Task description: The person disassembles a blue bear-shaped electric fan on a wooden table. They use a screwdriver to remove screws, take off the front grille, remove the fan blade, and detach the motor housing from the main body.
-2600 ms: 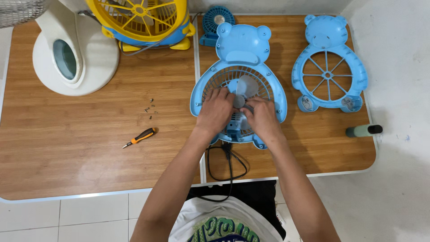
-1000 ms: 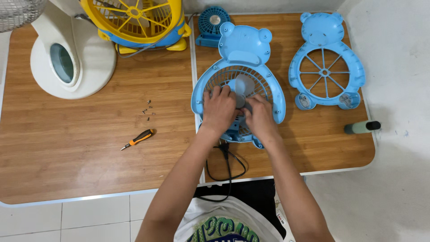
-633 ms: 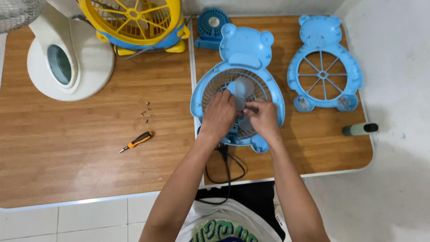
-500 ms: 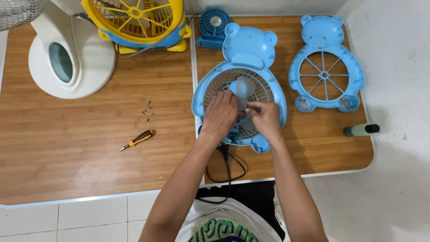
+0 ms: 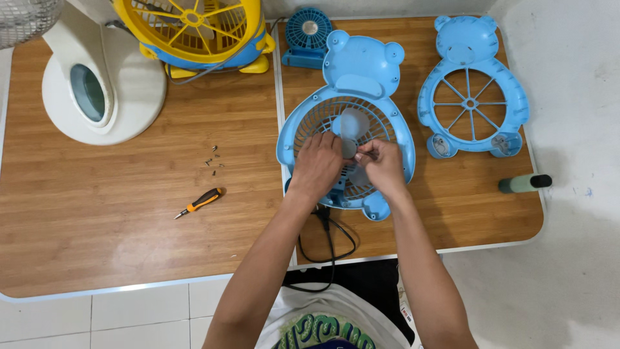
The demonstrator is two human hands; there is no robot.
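Observation:
A light blue bear-shaped fan body (image 5: 361, 64) lies flat on the wooden table (image 5: 129, 213), its grille and pale translucent blades (image 5: 352, 121) facing up. My left hand (image 5: 318, 165) rests on the grille left of the grey hub, fingers curled around the blade hub. On the right side of the hub, my right hand (image 5: 384, 168) pinches the hub area with fingertips. The hands cover the lower half of the blades and the hub. A black cord (image 5: 326, 236) trails from the fan's base over the table's front edge.
The matching blue bear-shaped front cover (image 5: 471, 90) lies to the right. A small blue fan (image 5: 307, 32), a yellow fan (image 5: 200, 32) and a white fan base (image 5: 103, 84) stand at the back. Loose screws (image 5: 214, 158) and an orange-handled screwdriver (image 5: 201, 201) lie to the left. A green cylinder (image 5: 524, 183) sits at the right edge.
Both hands have drawn in from gripping the blades' sides towards the centre hub. The fan body stays in place; the camera view shifts slightly.

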